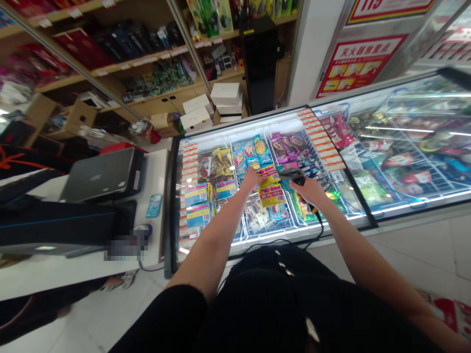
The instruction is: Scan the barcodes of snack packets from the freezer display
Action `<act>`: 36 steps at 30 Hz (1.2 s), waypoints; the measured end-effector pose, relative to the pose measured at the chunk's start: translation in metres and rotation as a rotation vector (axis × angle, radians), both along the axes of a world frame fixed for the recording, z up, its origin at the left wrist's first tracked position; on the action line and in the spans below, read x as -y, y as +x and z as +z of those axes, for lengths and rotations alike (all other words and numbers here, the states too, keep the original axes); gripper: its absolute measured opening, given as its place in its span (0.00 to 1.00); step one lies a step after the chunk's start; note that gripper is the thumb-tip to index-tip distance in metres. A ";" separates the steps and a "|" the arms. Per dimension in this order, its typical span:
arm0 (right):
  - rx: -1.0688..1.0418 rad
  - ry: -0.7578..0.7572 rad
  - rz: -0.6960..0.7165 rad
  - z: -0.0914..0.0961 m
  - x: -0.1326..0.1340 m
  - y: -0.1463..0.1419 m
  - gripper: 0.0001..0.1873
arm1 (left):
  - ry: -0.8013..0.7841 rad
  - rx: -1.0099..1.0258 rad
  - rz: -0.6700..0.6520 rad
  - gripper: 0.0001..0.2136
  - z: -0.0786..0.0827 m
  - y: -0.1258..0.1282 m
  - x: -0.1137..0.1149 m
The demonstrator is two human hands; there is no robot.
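Holding both arms outstretched over the freezer (170,215). Left hand (253,177): forearm is slanting inward, fingers are touching a yellow-and-pink packet (270,173); I'm not able to tell if they're gripping. That packet is lying between my hands, just beyond a second packet (272,196). Right hand (308,190) is gripping a black scanner (292,175), head pointing leftward, cable (321,229) hanging bodyward.

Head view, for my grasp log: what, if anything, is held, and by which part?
Right hand holds the scanner by its handle; left hand is at a yellow packet, grip unclear.
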State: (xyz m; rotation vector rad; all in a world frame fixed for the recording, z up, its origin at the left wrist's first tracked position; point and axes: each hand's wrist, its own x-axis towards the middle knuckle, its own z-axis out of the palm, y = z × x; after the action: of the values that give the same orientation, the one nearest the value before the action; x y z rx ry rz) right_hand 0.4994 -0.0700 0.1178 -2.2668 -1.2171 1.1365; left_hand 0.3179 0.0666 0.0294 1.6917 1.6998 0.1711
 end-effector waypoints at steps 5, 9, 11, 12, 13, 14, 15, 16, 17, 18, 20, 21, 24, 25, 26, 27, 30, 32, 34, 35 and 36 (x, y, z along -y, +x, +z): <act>0.016 0.002 0.010 0.001 -0.001 -0.001 0.16 | -0.053 -0.042 -0.036 0.35 -0.001 0.000 0.005; 0.008 0.013 0.003 0.002 0.000 0.000 0.16 | -0.050 -0.018 0.025 0.28 0.002 0.000 0.001; 0.004 0.023 -0.002 0.002 0.002 0.000 0.16 | -0.030 0.042 0.059 0.22 0.004 0.000 -0.002; 0.004 0.026 -0.002 0.003 0.002 0.001 0.16 | -0.041 0.095 0.084 0.19 0.006 0.001 -0.003; 0.004 0.026 -0.003 0.003 0.003 0.001 0.16 | -0.071 0.163 0.118 0.16 0.008 0.001 -0.004; 0.004 0.023 -0.005 0.004 0.003 0.000 0.16 | -0.123 0.244 0.159 0.14 0.010 0.000 -0.005; 0.005 0.020 -0.009 0.005 0.004 0.000 0.16 | -0.185 0.328 0.201 0.12 0.012 -0.001 -0.005; 0.007 0.018 -0.012 0.006 0.004 -0.001 0.16 | -0.242 0.408 0.240 0.12 0.014 -0.002 -0.005; 0.012 0.016 -0.012 0.008 0.004 -0.001 0.16 | -0.284 0.478 0.272 0.12 0.016 -0.004 -0.005; 0.020 0.012 -0.007 0.009 0.005 -0.002 0.16 | -0.312 0.530 0.295 0.12 0.018 -0.006 -0.005; 0.041 -0.001 0.004 0.011 0.005 -0.003 0.17 | -0.336 0.593 0.321 0.11 0.022 -0.010 -0.004; 0.048 -0.008 0.007 0.012 0.006 -0.004 0.17 | -0.339 0.611 0.326 0.11 0.023 -0.012 -0.003; 0.047 -0.021 -0.004 0.015 0.007 -0.007 0.16 | -0.339 0.628 0.330 0.08 0.026 -0.015 -0.002; 0.042 -0.020 -0.011 0.016 0.007 -0.008 0.16 | -0.334 0.628 0.331 0.08 0.027 -0.015 -0.002; 0.038 -0.019 -0.015 0.017 0.007 -0.009 0.16 | -0.329 0.626 0.334 0.08 0.027 -0.015 -0.001; 0.035 -0.018 -0.019 0.019 0.008 -0.010 0.16 | -0.324 0.623 0.335 0.08 0.028 -0.015 -0.001; 0.030 -0.010 -0.021 0.022 0.009 -0.012 0.16 | -0.313 0.607 0.326 0.08 0.029 -0.016 0.000; 0.032 -0.012 -0.020 0.023 0.009 -0.013 0.16 | -0.312 0.597 0.317 0.08 0.030 -0.017 0.000; 0.033 -0.015 -0.019 0.022 0.010 -0.014 0.16 | -0.310 0.594 0.313 0.08 0.030 -0.019 0.001; 0.032 -0.014 -0.015 0.021 0.010 -0.014 0.16 | -0.306 0.596 0.310 0.08 0.031 -0.020 0.001; 0.031 -0.008 -0.009 0.020 0.010 -0.014 0.16 | -0.301 0.601 0.307 0.08 0.031 -0.021 0.001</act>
State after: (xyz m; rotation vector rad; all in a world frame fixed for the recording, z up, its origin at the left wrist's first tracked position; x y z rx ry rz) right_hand 0.4850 -0.0796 0.1373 -2.3016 -1.2153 1.1093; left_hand 0.2972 0.0653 0.0601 1.0146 1.4217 0.4876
